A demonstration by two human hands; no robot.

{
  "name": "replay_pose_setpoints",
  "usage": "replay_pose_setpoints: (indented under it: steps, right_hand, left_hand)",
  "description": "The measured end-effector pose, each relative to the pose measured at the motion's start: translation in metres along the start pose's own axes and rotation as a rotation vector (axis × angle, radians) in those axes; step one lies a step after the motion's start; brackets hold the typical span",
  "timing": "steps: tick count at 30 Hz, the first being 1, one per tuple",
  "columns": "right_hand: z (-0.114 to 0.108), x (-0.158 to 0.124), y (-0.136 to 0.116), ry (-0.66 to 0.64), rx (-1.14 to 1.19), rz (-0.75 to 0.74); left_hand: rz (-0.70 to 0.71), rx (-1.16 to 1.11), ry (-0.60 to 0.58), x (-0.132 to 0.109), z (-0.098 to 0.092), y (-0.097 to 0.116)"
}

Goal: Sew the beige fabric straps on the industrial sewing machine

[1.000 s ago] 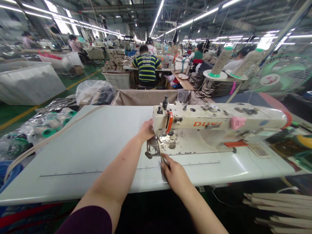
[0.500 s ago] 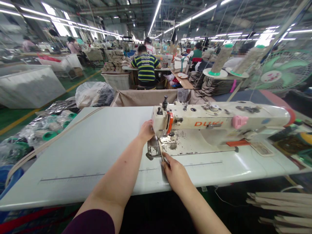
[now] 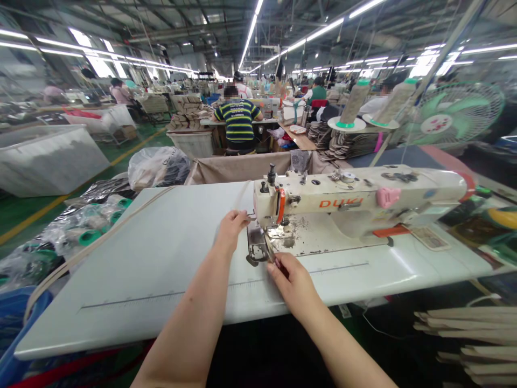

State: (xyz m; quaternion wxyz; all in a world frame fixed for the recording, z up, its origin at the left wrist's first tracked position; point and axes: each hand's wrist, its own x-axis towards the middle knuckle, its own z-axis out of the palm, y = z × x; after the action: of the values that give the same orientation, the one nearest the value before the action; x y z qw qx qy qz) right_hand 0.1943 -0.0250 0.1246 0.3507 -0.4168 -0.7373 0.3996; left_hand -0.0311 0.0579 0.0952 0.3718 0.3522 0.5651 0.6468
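My left hand [image 3: 231,229] is at the left side of the sewing machine head [image 3: 264,202], its fingertips pinched on a narrow pale fabric strip [image 3: 242,195], which is blurred behind the hand. In front of the needle area, my right hand [image 3: 293,277] is closed round a small metal tool, apparently thread snips [image 3: 270,249]. Their blades point up toward the presser foot [image 3: 278,230], over the dark metal plate [image 3: 257,245]; the grip is mostly hidden in my fingers. The needle tip and any thread there are too small to make out.
The white table [image 3: 161,242] bears a printed ruler line. A long pale strip [image 3: 100,226] hangs over its left edge by a blue tub [image 3: 20,312]. Behind stands a cloth-lined bin [image 3: 238,168]; thread cones [image 3: 350,108] and a fan [image 3: 452,118] are at right. Co-workers sit farther off.
My left hand has drawn back to the left from the machine head, with a strip now showing behind it. The strip seen before between presser foot and right hand no longer shows; metal blades do.
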Motion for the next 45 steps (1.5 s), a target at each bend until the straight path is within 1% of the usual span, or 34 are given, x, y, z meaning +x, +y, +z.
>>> replay_pose_setpoints:
  steps: [3, 5, 8, 10, 12, 16, 20, 25, 30, 31, 32, 33, 36, 37, 38, 39, 41, 43, 45]
  right_hand:
    - [0.011, 0.003, -0.006, -0.151, 0.159, 0.087]
    - [0.02, 0.006, -0.007, -0.221, 0.293, 0.157]
    - [0.032, 0.014, -0.005, -0.28, 0.506, 0.301]
    - [0.038, 0.02, -0.002, -0.298, 0.621, 0.38]
    - [0.043, 0.027, 0.002, -0.311, 0.689, 0.423]
    - [0.051, 0.04, 0.007, -0.334, 0.72, 0.434]
    - [0.059, 0.049, 0.003, -0.383, 0.721, 0.426]
    - [0.065, 0.05, -0.007, -0.458, 0.718, 0.398]
    - [0.064, 0.048, -0.013, -0.46, 0.682, 0.341]
    - [0.061, 0.047, -0.013, -0.435, 0.629, 0.306]
    - [0.057, 0.045, -0.013, -0.391, 0.525, 0.249]
    - [0.052, 0.042, -0.013, -0.33, 0.366, 0.173]
    - [0.032, 0.027, -0.011, -0.133, -0.3, -0.082]
    - [0.026, 0.022, -0.009, -0.087, -0.498, -0.127]
    - [0.02, 0.016, -0.007, -0.049, -0.665, -0.149]
    - [0.015, 0.011, -0.004, -0.021, -0.8, -0.158]
    - [0.009, 0.003, 0.001, -0.004, -0.971, -0.148]
    - [0.006, -0.002, 0.007, -0.049, -1.035, -0.149]
    - [0.004, -0.004, 0.012, -0.097, -1.061, -0.147]
  left_hand:
    - [0.017, -0.084, 0.048, -0.023, -0.014, 0.003]
    - [0.038, -0.109, 0.089, -0.039, -0.024, 0.004]
    - [0.072, -0.104, 0.129, -0.064, -0.037, 0.005]
    - [0.104, -0.073, 0.128, -0.078, -0.045, 0.006]
    - [0.141, -0.033, 0.112, -0.092, -0.052, 0.008]
    - [0.178, 0.046, 0.095, -0.115, -0.065, 0.015]
    - [0.179, 0.096, 0.093, -0.133, -0.073, 0.019]
    - [0.185, 0.114, 0.109, -0.148, -0.078, 0.021]
    - [0.147, 0.136, 0.112, -0.158, -0.086, 0.023]
    - [0.134, 0.152, 0.12, -0.159, -0.089, 0.024]
    - [0.119, 0.159, 0.12, -0.159, -0.092, 0.024]
    - [0.105, 0.15, 0.115, -0.16, -0.097, 0.024]
    - [0.068, 0.085, 0.104, -0.16, -0.12, 0.025]
    - [0.056, 0.102, 0.107, -0.159, -0.131, 0.025]
    - [0.047, 0.166, 0.11, -0.158, -0.144, 0.025]
    - [0.043, 0.271, 0.117, -0.157, -0.158, 0.026]
    - [0.055, 0.519, 0.112, -0.152, -0.193, 0.03]
    - [0.095, 0.739, 0.164, -0.147, -0.233, 0.038]
    - [0.092, 0.915, 0.242, -0.144, -0.278, 0.052]
